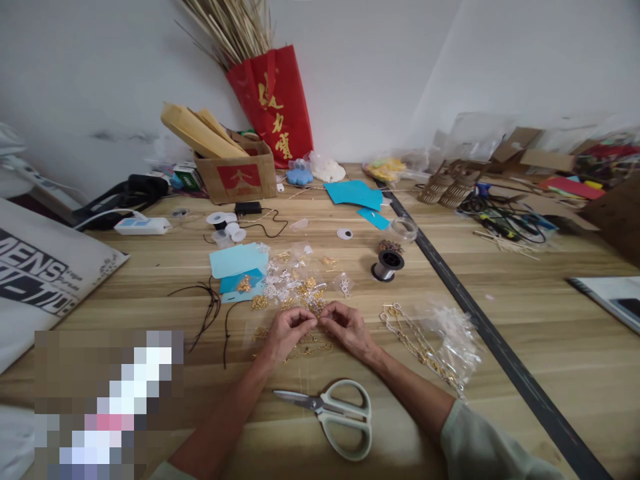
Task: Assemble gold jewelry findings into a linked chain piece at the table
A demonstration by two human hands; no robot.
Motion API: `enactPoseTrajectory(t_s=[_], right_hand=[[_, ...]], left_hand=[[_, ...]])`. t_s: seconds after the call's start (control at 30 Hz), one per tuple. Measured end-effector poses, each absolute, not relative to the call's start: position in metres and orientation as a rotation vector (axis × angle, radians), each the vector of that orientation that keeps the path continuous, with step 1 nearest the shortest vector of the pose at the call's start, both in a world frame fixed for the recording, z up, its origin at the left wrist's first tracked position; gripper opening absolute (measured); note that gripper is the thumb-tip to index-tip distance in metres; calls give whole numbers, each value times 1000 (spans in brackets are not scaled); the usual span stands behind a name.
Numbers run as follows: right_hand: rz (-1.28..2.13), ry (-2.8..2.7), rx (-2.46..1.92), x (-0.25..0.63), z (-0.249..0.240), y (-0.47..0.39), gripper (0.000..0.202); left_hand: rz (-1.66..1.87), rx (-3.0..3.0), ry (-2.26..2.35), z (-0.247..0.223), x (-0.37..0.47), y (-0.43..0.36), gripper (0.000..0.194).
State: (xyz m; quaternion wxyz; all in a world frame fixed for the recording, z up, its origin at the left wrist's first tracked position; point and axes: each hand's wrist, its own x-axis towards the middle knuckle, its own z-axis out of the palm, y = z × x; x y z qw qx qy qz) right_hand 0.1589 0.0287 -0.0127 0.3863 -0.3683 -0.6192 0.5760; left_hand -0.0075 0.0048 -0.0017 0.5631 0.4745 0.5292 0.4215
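My left hand (291, 329) and my right hand (346, 326) meet fingertip to fingertip over the table, each in a pinch. Whatever lies between the fingers is too small to make out. Just beyond them spread gold and silver jewelry findings (285, 283), some in clear bags. A gold chain (313, 348) lies under and between my wrists. Nearer to me rest scissors (333, 408) with pale handles, blades pointing left. To the right are more chains (413, 340) beside a crumpled plastic bag (453, 340). A wire spool (387, 265) stands behind my right hand.
Blue cards (237, 261) and black cords (213, 303) lie at the left. Farther back are a power strip (143, 225), a cardboard box (240, 177), a red bag (280, 107) and a glass jar (403, 229). A dark strip (463, 300) crosses the table at the right.
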Motion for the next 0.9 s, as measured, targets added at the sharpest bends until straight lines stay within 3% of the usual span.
enactPoseTrajectory(t_s=[0.53, 0.9], right_hand=[[1471, -1575, -928, 158, -13, 28, 26], [1466, -1591, -934, 159, -16, 29, 24]], left_hand=[[976, 1185, 1272, -2, -7, 4, 24], [1017, 1696, 1442, 3, 0, -5, 10]])
